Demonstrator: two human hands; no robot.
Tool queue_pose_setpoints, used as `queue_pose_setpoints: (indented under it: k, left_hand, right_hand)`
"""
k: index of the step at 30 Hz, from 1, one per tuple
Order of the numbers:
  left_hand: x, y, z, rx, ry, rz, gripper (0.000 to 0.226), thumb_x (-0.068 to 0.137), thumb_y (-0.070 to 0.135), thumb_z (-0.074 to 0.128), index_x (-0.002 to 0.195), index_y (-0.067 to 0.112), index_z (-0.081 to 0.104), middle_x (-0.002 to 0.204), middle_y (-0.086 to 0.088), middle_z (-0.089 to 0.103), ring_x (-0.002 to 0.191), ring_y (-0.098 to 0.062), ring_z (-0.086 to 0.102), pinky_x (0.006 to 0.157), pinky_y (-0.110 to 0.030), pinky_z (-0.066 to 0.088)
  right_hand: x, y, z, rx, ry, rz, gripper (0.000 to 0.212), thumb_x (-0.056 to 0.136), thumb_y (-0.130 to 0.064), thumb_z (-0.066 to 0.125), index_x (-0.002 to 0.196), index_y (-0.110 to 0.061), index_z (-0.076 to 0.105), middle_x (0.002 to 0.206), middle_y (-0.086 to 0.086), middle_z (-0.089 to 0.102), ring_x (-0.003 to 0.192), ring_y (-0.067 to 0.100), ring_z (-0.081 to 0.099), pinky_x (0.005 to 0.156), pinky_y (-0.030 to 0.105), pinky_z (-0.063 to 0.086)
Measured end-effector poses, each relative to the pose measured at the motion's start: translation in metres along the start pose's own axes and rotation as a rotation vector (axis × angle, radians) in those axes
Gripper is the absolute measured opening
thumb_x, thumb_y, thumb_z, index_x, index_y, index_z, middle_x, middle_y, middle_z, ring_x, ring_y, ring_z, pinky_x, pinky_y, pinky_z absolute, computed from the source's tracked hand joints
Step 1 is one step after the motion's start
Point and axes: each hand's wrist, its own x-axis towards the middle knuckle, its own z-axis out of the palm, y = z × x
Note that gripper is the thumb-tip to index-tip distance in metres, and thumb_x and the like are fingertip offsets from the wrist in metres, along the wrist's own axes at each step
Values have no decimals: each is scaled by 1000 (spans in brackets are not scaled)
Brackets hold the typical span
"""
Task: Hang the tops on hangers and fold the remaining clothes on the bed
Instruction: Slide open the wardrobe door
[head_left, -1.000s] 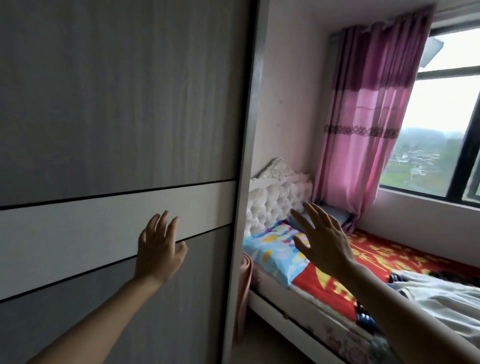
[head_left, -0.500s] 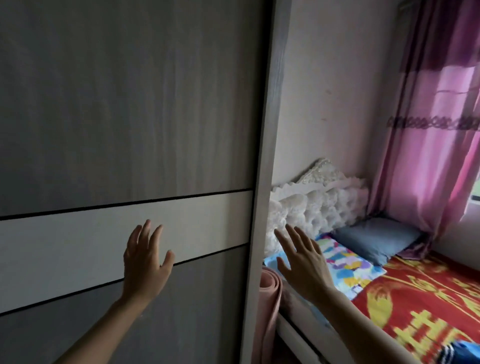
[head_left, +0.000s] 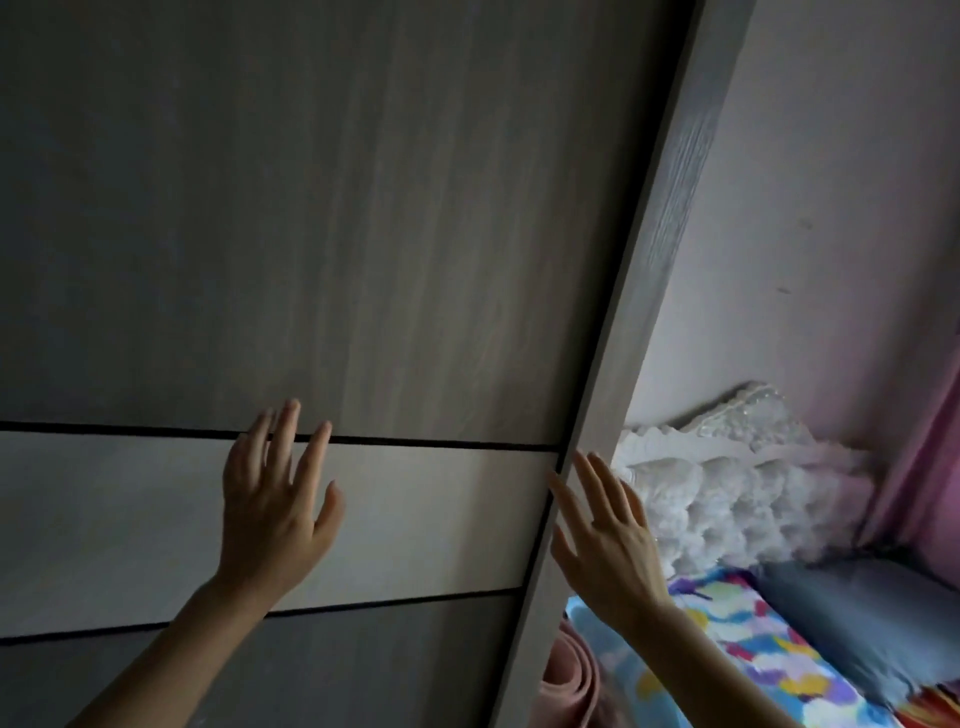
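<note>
Beside the wardrobe door (head_left: 363, 208) stands a bed (head_left: 737, 493).

Grey wardrobe door (head_left: 363, 208) behind left hand (head_left: 270, 509); pink rolled mat (head_left: 569, 686) below right hand (head_left: 608, 551); grey pillow (head_left: 862, 618), pink curtain (head_left: 924, 467) further right.

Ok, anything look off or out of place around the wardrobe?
Nothing stands out. The wardrobe door looks shut and undamaged; the left hand is spread over its pale band, the right hand at its edge. A rolled pink mat stands between wardrobe and bed.
</note>
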Motion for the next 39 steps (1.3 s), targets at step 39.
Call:
queue_pose_setpoints:
  k: [39]
  left_hand:
    - [4, -53, 57, 399, 159, -126, 64, 96, 51, 18, 151, 19, 8, 159, -1, -1, 145, -27, 5, 115, -45, 13]
  right_hand:
    - [88, -69, 157, 282, 436, -159, 48, 94, -38, 22, 133, -18, 40, 156, 19, -9, 144, 34, -6, 103, 52, 20]
